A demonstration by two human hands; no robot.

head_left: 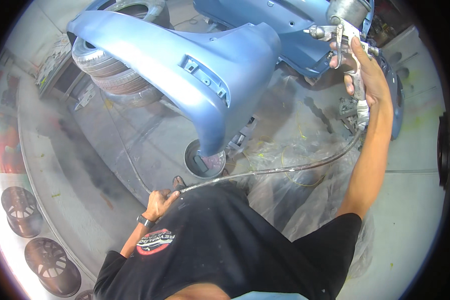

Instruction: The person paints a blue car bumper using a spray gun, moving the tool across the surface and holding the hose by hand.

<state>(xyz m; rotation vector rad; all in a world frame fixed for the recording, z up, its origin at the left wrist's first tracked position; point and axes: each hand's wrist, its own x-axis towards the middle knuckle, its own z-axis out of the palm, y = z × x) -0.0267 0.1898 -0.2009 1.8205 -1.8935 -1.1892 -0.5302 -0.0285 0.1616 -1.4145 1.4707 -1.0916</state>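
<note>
Standing on a stained grey floor [135, 135], by a pale wall [416, 130], beside crumpled clear plastic sheeting [305, 205]. Facing a blue car panel [170, 62] partly blocking stacked tyres [110, 75] and a metal bucket [187, 159] from view. Holding a spray gun [347, 31] (well up at the right) by curled fingers of the right hand [372, 77]. Clasping its hose [285, 170] with bent fingers of the left hand [158, 204].

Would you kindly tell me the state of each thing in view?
Right hand: closed around spray gun
Spray gun: cup uppermost
Left hand: gripping hose
Hose: connected to spray gun
Blue fender: detached, propped up
Tires: stacked
Bucket: open, holding items
Plastic sheeting: crumpled
Wristwatch: worn
</note>
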